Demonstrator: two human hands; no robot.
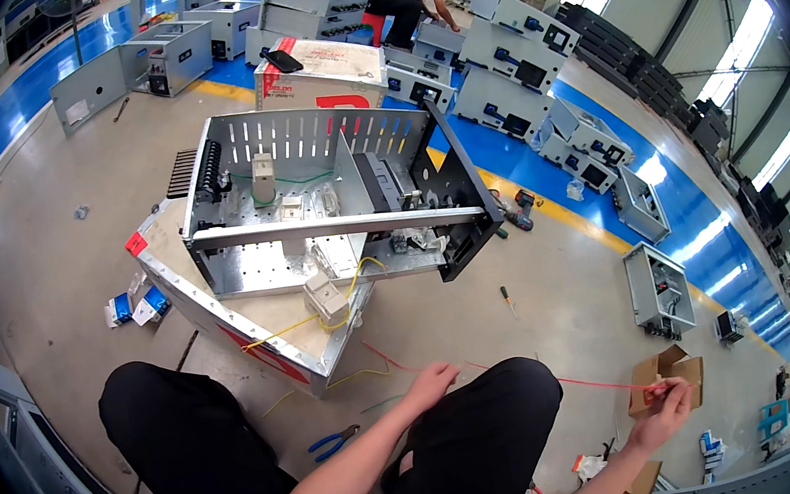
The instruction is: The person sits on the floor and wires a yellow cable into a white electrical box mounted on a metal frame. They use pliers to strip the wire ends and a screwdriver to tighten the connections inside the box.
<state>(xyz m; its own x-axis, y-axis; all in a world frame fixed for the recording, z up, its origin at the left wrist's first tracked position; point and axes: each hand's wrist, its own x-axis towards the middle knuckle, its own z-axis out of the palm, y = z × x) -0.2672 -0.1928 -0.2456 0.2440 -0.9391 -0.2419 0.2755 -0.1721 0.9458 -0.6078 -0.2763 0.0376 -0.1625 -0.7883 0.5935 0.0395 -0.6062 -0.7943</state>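
Observation:
A thin red wire (596, 382) stretches across my right knee between my two hands. My left hand (432, 384) is closed around it, and a loose length trails toward the wooden crate. Out to the right, over a small open cardboard box (692, 369), my right hand (665, 408) pinches the wire. In front of me an open metal cabinet frame (341, 223) with a slotted back wall rests on the crate (175, 246). A beige block (324, 297) with yellow wire (272, 338) around it sits on the crate's near corner.
Pliers with blue handles (334, 444) lie on the floor between my legs. A screwdriver (508, 300) and a cordless drill (521, 211) lie right of the crate. Several grey cabinets line the blue floor strip. A person (408, 2) bends over cabinets at the back.

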